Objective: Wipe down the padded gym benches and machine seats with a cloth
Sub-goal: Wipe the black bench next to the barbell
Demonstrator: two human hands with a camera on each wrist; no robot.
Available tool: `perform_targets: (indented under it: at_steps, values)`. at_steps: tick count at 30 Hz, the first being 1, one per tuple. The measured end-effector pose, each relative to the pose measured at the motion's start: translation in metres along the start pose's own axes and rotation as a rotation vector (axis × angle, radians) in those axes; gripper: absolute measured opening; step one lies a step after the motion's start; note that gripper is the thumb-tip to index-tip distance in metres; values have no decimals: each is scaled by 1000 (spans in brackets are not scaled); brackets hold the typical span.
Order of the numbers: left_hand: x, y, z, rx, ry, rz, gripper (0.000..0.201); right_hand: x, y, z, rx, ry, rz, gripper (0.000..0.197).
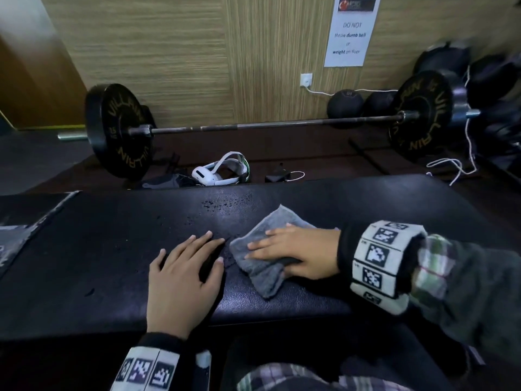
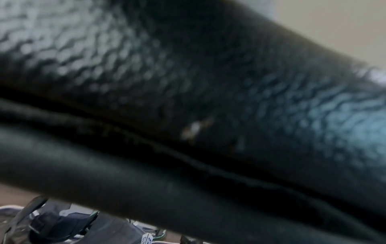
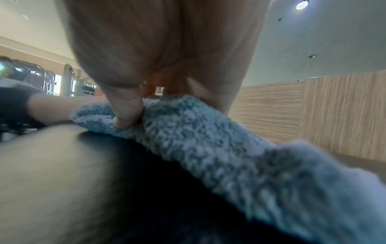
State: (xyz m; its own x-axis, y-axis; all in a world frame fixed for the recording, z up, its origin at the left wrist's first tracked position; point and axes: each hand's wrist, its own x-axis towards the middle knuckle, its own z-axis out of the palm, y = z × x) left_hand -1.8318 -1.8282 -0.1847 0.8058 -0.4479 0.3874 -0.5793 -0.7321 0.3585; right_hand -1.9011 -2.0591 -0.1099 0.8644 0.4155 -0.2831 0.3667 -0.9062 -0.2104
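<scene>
Black padded vinyl gym bench (image 1: pixel 112 249) spans the middle of the head view and serves as the worktop. Folded grey terry cloth (image 1: pixel 262 255) lies on it, centre-right of frame. Right hand (image 1: pixel 296 252) lies flat on the cloth with fingers straight and together, pressing it down; in the right wrist view the thumb digs into the pile near the cloth's near edge. Left hand (image 1: pixel 183 275) rests palm-down on the bare pad just left of the cloth, fingers spread and straight, holding nothing. Small droplets (image 1: pixel 214 206) bead on the pad above the cloth, toward the far edge, not yet wiped. Risks, as judged: the fold may bunch or slide out from under the flat palm, since nothing pins it but pressure; a stroke kept low would miss the droplets. White headset (image 1: pixel 220 173) and black barbell (image 1: pixel 253 125) sit on the floor beyond the bench.
</scene>
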Motion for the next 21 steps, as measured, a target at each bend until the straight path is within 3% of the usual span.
perform_targets:
  at_steps: [4, 6, 8, 12, 17, 21]
  values:
    - [5, -1, 2, -4, 11, -7, 44, -36, -14, 23, -14, 93, -126, 56]
    - [7, -1, 2, -11, -1, -16, 45, -61, -12, 34, 23, 88, -103, 55]
    - [7, -1, 1, -8, -12, -16, 44, -84, -8, 49, 34, 106, 2, 55]
    - [2, -2, 2, -7, -2, -17, 43, -97, -15, 68, 57, 308, 228, 59]
    - [1, -3, 4, -8, 5, -16, 46, -51, -34, 71, 21, 589, 577, 59]
    - [-1, -14, -4, -91, -9, -2, 50, -28, -39, 74, 8, 640, 707, 60]
